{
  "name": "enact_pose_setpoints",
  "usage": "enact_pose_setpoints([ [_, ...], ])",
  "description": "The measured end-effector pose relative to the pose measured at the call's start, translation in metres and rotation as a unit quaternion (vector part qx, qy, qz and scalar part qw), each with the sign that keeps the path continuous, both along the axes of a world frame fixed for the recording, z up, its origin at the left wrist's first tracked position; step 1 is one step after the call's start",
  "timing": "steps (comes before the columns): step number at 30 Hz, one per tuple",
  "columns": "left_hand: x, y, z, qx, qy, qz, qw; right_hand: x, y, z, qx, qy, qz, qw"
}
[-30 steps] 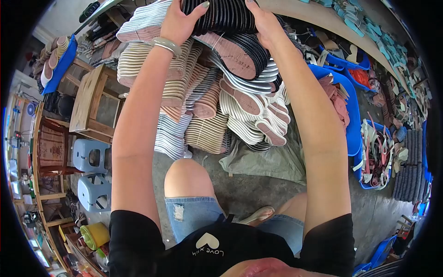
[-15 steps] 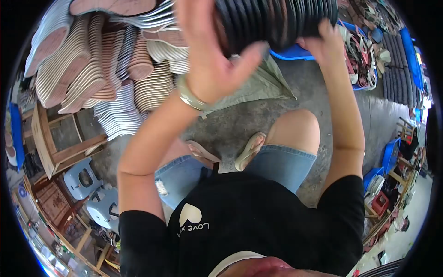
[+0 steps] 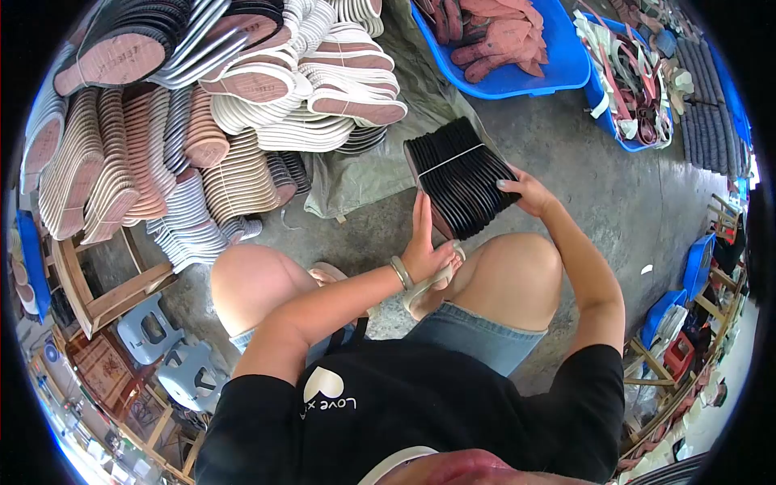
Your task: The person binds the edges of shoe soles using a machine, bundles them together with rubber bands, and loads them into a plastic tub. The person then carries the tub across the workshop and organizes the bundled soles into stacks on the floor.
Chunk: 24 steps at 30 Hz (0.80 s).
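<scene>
Between my hands is a bundle of black-edged shoe soles, pressed side by side with a light string round it. My left hand, with a bangle at the wrist, presses on its left end, the fingers pointing up along the end sole. My right hand grips the other end, thumb on top and the other fingers partly hidden beneath. The bundle is held in front of my knees, near the edge of a grey-green cloth on the floor.
Tied stacks of soles with white edges, and others with black or tan edges, pile up at the left. A blue tub holds reddish-brown sole pieces; a blue basket holds strips. Grey-blue stools and a wooden frame stand at the left.
The black bundle has come down and closer to my knees from the top of the view, held in both hands. The view has shifted, showing more of the piles and the blue tub.
</scene>
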<state>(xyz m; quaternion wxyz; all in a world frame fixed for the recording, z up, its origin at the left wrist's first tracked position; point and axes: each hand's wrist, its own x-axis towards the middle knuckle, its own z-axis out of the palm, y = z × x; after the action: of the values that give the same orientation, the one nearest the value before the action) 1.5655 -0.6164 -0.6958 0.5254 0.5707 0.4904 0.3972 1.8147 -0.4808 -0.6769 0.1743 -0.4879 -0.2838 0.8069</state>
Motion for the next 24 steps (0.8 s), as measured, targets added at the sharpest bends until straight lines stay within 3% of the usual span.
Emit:
enact_pose_setpoints([
  [7, 0.009, 0.048, -0.066, -0.06, -0.04, 0.039, 0.997, -0.004, 0.054, -0.061, -0.038, -0.01, -0.01, 0.999],
  [9, 0.004, 0.071, -0.081, -0.122, -0.139, 0.036, 0.982, -0.005, 0.07, -0.072, -0.017, -0.005, 0.002, 1.0],
  [10, -0.001, 0.082, -0.087, -0.077, -0.085, 0.023, 0.993, -0.006, 0.077, -0.074, -0.004, -0.004, 0.009, 1.0],
  [14, -0.019, 0.096, -0.105, -0.072, 0.033, -0.068, 0.994, -0.008, 0.085, -0.093, 0.074, 0.015, 0.011, 0.997],
  [15, -0.018, 0.1, -0.11, -0.073, 0.034, -0.067, 0.995, -0.008, 0.086, -0.102, 0.14, -0.002, 0.056, 0.989],
  [17, -0.019, 0.104, -0.118, -0.107, 0.102, -0.141, 0.979, -0.005, 0.081, -0.149, 0.205, -0.016, 0.101, 0.973],
  [19, -0.021, 0.109, -0.112, -0.129, 0.127, -0.141, 0.973, 0.011, 0.075, -0.222, 0.329, -0.302, 0.189, 0.874],
  [20, -0.025, 0.111, -0.111, -0.161, 0.149, -0.164, 0.962, 0.011, 0.071, -0.217, 0.309, -0.389, 0.19, 0.847],
  [24, -0.058, 0.077, -0.104, -0.219, 0.22, -0.221, 0.925, 0.017, 0.057, -0.207, 0.178, -0.367, 0.127, 0.904],
])
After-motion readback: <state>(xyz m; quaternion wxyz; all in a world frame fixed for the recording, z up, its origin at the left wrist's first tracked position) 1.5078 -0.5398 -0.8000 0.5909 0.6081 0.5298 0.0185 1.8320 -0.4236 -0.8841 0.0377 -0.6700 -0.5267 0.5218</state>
